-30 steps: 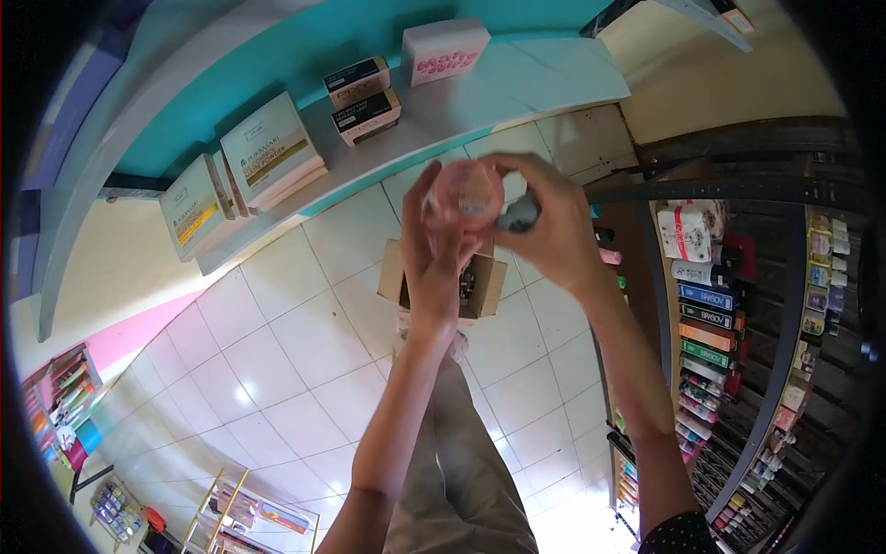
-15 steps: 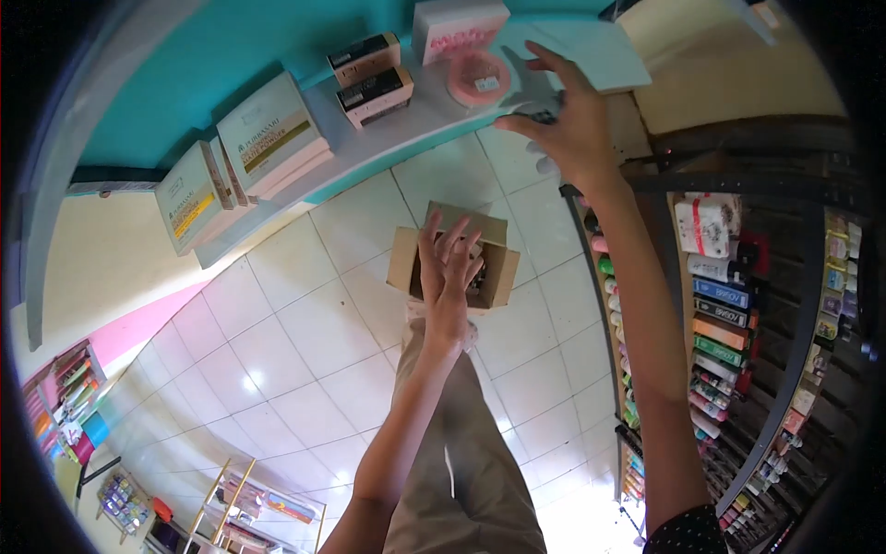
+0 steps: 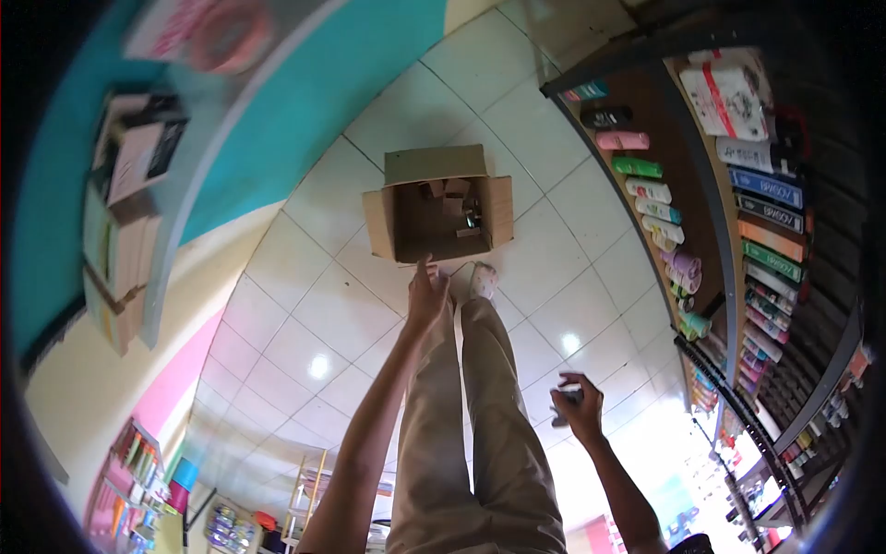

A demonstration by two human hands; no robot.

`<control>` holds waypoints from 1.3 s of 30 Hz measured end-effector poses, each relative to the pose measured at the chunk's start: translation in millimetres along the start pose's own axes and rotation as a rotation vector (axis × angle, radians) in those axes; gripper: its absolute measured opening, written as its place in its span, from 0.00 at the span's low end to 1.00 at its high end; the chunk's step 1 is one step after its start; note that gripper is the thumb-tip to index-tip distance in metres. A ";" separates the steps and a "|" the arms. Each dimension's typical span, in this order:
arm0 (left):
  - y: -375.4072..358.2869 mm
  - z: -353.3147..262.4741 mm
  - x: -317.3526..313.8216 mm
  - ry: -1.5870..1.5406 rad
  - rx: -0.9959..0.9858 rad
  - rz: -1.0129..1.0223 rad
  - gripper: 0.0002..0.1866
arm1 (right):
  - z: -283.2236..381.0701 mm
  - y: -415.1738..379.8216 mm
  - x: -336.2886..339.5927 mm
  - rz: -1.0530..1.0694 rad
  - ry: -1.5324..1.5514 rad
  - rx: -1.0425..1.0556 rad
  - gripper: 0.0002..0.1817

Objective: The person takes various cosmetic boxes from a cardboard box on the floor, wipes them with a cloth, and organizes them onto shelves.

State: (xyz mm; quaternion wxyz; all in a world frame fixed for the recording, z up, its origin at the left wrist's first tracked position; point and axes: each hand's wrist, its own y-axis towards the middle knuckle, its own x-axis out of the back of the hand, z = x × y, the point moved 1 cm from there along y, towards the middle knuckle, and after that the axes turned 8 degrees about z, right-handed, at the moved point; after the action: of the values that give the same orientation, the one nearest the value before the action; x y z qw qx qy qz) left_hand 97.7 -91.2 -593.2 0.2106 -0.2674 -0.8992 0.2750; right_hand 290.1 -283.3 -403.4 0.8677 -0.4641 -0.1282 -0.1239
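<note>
My left hand (image 3: 426, 294) hangs in front of my leg, just below the open cardboard box (image 3: 434, 164) in view. Its fingers are loosely apart and nothing shows in them. My right hand (image 3: 583, 411) is out to the right of my legs, with its fingers curled round a small dark object (image 3: 566, 406). That object looks rounded, but its kind is too blurred and covered to tell. Inside the box, which stands on the floor by my shoes, lie several small items, among them little brown cartons (image 3: 452, 198).
A wall shelf (image 3: 189, 208) on the left carries boxed products (image 3: 138, 157) and a round pink item (image 3: 231, 37). On the right, a dark rack (image 3: 646, 102) holds rows of bottles and cartons. White tiles (image 3: 305, 268) cover the floor.
My right hand has come away from the shelf, down and to the right, with the small dark object. My left hand has lowered. The view has turned, putting the shelf farther left.
</note>
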 end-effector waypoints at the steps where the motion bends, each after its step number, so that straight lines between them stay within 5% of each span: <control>1: 12.4 14.7 -2.0 0.015 0.007 0.020 0.27 | -7.4 -12.0 1.7 -0.019 0.035 -0.060 0.15; 7: 119.0 64.4 4.9 0.720 -0.094 -0.033 0.27 | -91.9 -51.7 1.7 -0.140 0.068 -0.326 0.13; 12: 201.5 79.7 -1.7 1.130 0.157 0.230 0.18 | -186.2 -89.4 -16.1 -0.210 0.065 -0.615 0.13; 15: 236.7 113.3 -18.5 1.106 0.016 0.152 0.14 | -185.3 -96.8 -28.8 -0.274 0.024 -0.701 0.13; 19: 251.0 120.0 -35.0 1.082 0.099 0.154 0.13 | -225.5 -128.9 -52.6 -0.278 0.119 -0.811 0.13; 21: 250.7 135.5 -33.2 1.173 -0.149 -0.046 0.14 | -236.6 -128.3 -61.4 -0.259 0.137 -0.864 0.13; 24: 242.2 141.0 -22.3 0.989 -0.085 0.117 0.16 | -215.0 -100.7 -56.5 -0.271 0.306 -0.816 0.11; 29: 160.1 43.0 -10.7 0.447 -0.151 -0.022 0.28 | -99.8 -42.4 -11.7 -0.305 0.450 -0.621 0.12; 31: 125.7 17.0 -7.6 0.326 -0.010 0.092 0.28 | -57.4 -42.7 9.2 -0.253 0.479 -0.465 0.14; 33: 64.9 -39.7 -12.4 -0.426 -0.062 0.227 0.25 | -3.5 -39.2 18.7 -0.230 0.829 -0.328 0.17; 36: -26.6 -111.0 -16.5 -0.590 0.008 0.360 0.21 | 109.1 -35.7 24.2 -0.181 0.473 -0.031 0.18; 37: -48.8 -114.8 -18.3 -0.022 -0.066 0.313 0.25 | 131.7 -37.8 21.5 -0.168 0.208 0.178 0.22; 39: -107.8 -218.3 -7.2 -0.198 -0.086 0.364 0.23 | 162.5 -38.3 7.8 -0.281 -0.121 0.572 0.24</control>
State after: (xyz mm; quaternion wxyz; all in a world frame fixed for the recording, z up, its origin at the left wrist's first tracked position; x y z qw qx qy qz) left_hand 178.6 -88.2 -363.6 0.0567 -0.4058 -0.8632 0.2949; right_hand 267.2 -168.7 -284.0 0.9281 -0.1857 -0.2719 -0.1739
